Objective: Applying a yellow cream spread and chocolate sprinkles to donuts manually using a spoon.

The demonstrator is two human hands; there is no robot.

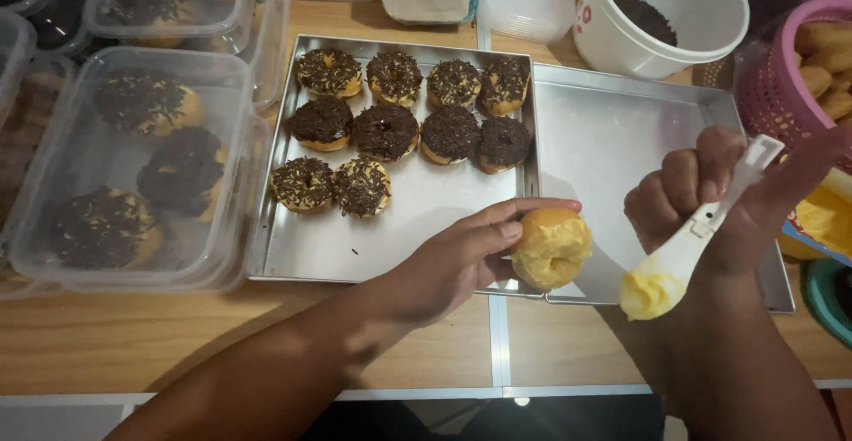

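Nearest the camera, the right hand (710, 197) grips a white spoon (701, 232) heaped with yellow cream (650, 292), which could slide off onto the wooden table (266, 343). Left hand (461, 259) pinches a cream-coated donut (552, 246) over the tray (399, 237) edge; slick fingers could drop it or smear the topping.

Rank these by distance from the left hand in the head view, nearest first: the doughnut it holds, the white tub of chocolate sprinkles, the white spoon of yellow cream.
From the left hand:
1. Doughnut: in its fingers, coated in yellow cream.
2. White spoon: just to the right, held in the right hand.
3. White tub of sprinkles: top right, past the empty tray.
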